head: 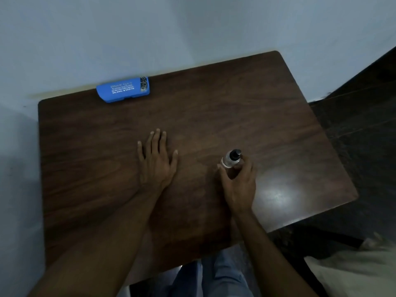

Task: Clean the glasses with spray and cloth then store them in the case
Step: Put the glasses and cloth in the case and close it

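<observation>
Dark brown wooden table, rounded at the corners, fine grain running across, glossy enough to carry a pale patch of reflected light near the right edge. Pushed against a plain pale wall.

At the far left edge, just beside the wall: blue glasses case, hard, oblong with rounded ends, lid shut, white printed lettering on top too blurred to read, a darker patterned patch at its right end. Glasses and cloth not visible anywhere on the tabletop.

Left hand flat on the wood, palm down, fingers spread and empty, well apart from the case.

Right hand wrapped around a small spray bottle, thumb on one side and fingers on the other. Clear cylindrical body, black pump top, standing upright with its base hidden by the hand, near the middle-right of the table.

Below the near edge: blue denim trousers on the person's legs. At lower right, off-white fabric, soft and blurred. Dark floor at right.
</observation>
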A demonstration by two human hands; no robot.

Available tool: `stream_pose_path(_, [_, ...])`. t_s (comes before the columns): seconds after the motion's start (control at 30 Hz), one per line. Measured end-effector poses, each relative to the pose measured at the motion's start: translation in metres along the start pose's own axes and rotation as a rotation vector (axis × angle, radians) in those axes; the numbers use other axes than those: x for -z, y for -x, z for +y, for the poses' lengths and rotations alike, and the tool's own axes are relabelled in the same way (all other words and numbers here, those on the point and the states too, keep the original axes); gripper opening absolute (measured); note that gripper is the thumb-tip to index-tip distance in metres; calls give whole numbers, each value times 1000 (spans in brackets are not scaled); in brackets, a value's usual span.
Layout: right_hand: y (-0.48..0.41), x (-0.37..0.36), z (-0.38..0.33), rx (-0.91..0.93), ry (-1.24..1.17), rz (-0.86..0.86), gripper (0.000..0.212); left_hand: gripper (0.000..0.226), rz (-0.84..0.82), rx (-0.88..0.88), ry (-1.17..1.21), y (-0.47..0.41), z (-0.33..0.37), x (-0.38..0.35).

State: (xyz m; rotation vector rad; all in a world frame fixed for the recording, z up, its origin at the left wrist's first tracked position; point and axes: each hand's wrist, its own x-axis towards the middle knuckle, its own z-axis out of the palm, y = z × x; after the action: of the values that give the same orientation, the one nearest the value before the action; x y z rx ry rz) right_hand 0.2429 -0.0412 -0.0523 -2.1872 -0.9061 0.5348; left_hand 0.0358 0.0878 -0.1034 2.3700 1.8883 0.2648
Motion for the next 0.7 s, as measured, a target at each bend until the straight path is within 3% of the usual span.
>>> stream_pose_path(0.23, [-8,-7,1,-21,49,-3,41,74,-60,10,3,0,5,11])
stream_pose_path(0.47, [-20,-5,-19,56,-57,-28,36,71,-66,22,100,-21,1,20])
stream_pose_path(0.7, [-84,-43,-99,219,-184,-151,46,73,-61,22,38,-90,-23,15])
